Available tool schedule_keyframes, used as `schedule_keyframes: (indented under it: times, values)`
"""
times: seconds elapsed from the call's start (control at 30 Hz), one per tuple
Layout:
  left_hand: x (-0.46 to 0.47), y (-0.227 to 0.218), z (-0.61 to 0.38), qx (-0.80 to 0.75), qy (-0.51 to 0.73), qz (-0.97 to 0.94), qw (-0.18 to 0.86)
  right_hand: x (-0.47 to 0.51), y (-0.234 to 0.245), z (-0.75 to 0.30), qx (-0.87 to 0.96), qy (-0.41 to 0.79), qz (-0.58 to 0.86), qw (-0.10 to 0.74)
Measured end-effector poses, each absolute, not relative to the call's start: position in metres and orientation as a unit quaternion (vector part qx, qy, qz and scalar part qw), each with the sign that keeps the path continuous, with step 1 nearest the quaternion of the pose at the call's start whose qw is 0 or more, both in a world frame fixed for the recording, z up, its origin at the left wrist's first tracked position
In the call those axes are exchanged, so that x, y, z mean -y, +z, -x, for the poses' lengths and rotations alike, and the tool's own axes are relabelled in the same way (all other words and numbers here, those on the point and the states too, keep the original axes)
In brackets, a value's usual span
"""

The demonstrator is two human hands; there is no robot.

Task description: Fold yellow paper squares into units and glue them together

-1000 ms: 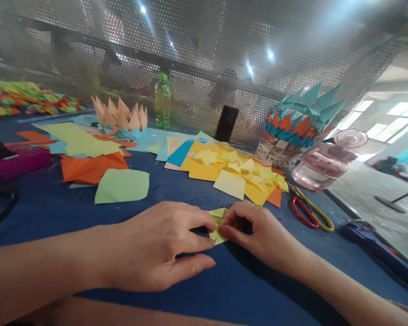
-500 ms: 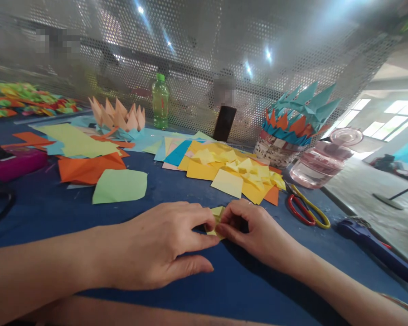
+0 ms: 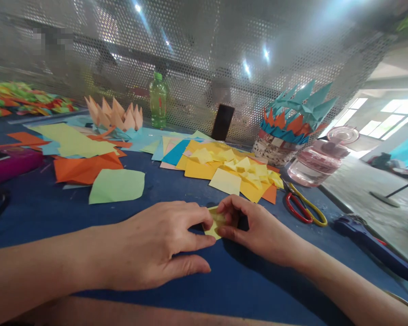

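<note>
A small yellow sheet of folding paper point(image 3: 216, 222) lies on the blue tabletop between my hands, with creases in it. My left hand point(image 3: 170, 246) rests palm down at its left, fingertips on the paper's edge and thumb stretched away from the other fingers. From the right side, my right hand point(image 3: 248, 222) has thumb and fingers curled together at the paper's right edge; part of the sheet is hidden behind them. Just beyond lie a pale yellow square point(image 3: 226, 182) and a cluster of small folded yellow pieces point(image 3: 246, 166) on yellow sheets.
Scissors point(image 3: 306, 206) and a blue-handled tool point(image 3: 374, 244) lie on the right. Behind stand a pink-tinted bottle point(image 3: 318, 165), a paper-crowned container point(image 3: 275, 147), a phone point(image 3: 223, 122) and a green bottle point(image 3: 158, 102). Left are a peach paper flower point(image 3: 117, 117), orange paper point(image 3: 88, 167) and a green sheet point(image 3: 117, 185).
My right fingers have shifted slightly off the yellow paper, so more of its surface shows. My left hand stays in nearly the same place. The view has moved slightly.
</note>
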State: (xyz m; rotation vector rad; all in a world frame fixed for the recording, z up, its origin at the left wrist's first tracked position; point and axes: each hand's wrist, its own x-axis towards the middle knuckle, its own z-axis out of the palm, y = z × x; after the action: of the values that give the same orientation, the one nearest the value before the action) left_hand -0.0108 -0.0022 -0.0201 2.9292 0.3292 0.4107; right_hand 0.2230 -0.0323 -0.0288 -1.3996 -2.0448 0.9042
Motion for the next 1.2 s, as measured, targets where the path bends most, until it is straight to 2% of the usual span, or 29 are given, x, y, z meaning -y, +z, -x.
schedule_keyframes:
  times: [0.4, 0.6, 0.87, 1.2]
  values:
    - [0.001, -0.018, 0.012, -0.100, 0.157, -0.978, 0.091, 0.030, -0.024, -0.234, 0.768, 0.365, 0.476, 0.226]
    - [0.001, -0.018, 0.011, -0.100, 0.161, -0.978, 0.082, 0.035, -0.025, -0.223, 0.772, 0.272, 0.527, 0.231]
    - [-0.001, -0.018, 0.011, -0.097, 0.167, -0.977, 0.090, 0.037, -0.026, -0.218, 0.771, 0.211, 0.562, 0.214]
    - [0.000, -0.018, 0.011, -0.097, 0.163, -0.977, 0.095, 0.036, -0.027, -0.219, 0.770, 0.213, 0.565, 0.208]
